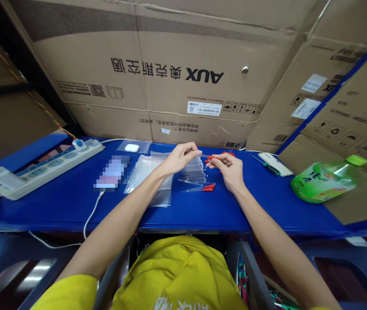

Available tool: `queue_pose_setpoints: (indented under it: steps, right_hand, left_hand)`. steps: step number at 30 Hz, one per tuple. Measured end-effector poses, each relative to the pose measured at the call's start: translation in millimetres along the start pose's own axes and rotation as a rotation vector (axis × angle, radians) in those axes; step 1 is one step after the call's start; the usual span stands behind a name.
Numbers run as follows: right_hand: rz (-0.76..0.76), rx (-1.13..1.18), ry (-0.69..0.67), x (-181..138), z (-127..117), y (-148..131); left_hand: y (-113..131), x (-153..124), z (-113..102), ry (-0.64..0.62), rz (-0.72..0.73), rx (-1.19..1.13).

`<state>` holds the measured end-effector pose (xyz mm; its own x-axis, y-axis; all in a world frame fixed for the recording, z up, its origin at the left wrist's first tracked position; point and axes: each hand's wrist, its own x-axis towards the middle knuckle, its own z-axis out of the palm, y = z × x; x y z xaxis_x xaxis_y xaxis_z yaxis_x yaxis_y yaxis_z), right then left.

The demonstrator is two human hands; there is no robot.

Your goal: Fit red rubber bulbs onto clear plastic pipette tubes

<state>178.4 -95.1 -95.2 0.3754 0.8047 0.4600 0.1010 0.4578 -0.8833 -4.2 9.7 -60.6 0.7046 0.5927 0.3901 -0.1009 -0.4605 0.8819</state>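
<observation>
Above the blue table my left hand (181,158) pinches the end of a thin clear dropper tube (205,156). At the tube's other end, my right hand (231,170) is closed on a red rubber bulb (214,158); whether the tube sits inside the bulb I cannot tell. Below the hands lies a row of clear dropper tubes (193,172). Nearer the table's front are droppers with red bulbs (208,188) on their ends. More loose red bulbs (228,153) lie behind my right hand, which partly hides them.
Clear plastic bags (152,196) lie left of the tubes. Farther left are a charging phone (112,172), a white earbud case (132,147) and a power strip (57,162). On the right are a white object with a green-handled tool (272,165) and a green bottle (323,181). Cardboard (157,38) walls the back.
</observation>
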Motion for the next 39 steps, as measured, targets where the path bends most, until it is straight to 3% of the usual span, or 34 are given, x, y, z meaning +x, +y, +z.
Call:
queue_pose_setpoints:
  steps: [17,29,39]
  right_hand:
    - [-0.041,-0.052,0.02,-2.4,1.3,-4.1]
    - [-0.032,-0.03,0.027,-3.0,2.9,-5.9]
    - [-0.032,0.01,0.027,-4.7,4.6,-5.4]
  left_hand:
    - [-0.2,0.5,-1.9,-0.021,0.032,0.035]
    - [2.5,-0.7,5.1,-0.011,-0.026,-0.094]
    - [-2.8,-1.2,5.1,-0.036,-0.032,-0.072]
